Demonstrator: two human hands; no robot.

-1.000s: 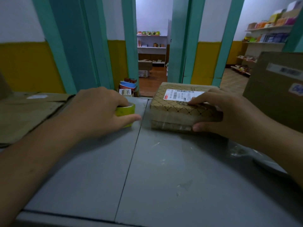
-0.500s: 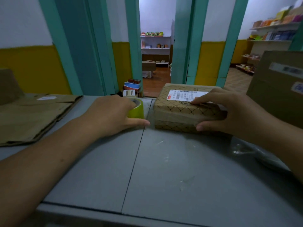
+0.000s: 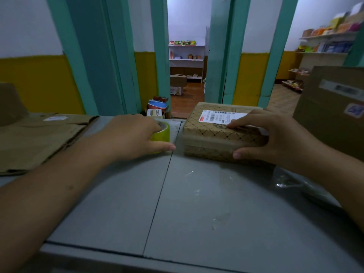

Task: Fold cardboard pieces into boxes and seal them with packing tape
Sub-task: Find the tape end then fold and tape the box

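Left hand (image 3: 130, 138): the fingers are curled over the top of the tape roll and hold it. The thumb lies flat on the table along the near side of the roll.
Tape roll (image 3: 161, 133): yellow-green, under the left fingers, resting on the table. It sits just beside the small box with a thin gap between them.
Right hand (image 3: 275, 138): it grips the small box. The fingers lie across the top and the thumb presses the near wall.
Small box (image 3: 208, 134): brown with a criss-cross pattern, closed, flat on the table, between the left fingertips and the right palm.
White sticker (image 3: 218, 116): on top of the box. The right fingertips touch its near edge.
Flat cardboard (image 3: 39, 138): unfolded sheets lying on the table, out past the left wrist.
Big brown box (image 3: 332, 109): stands behind the right hand.
Grey table (image 3: 197, 203): a thin line runs down it, from the left thumb tip toward the near edge.
Cups (image 3: 157, 104): stacked just beyond the left fingers, past the table's far edge.
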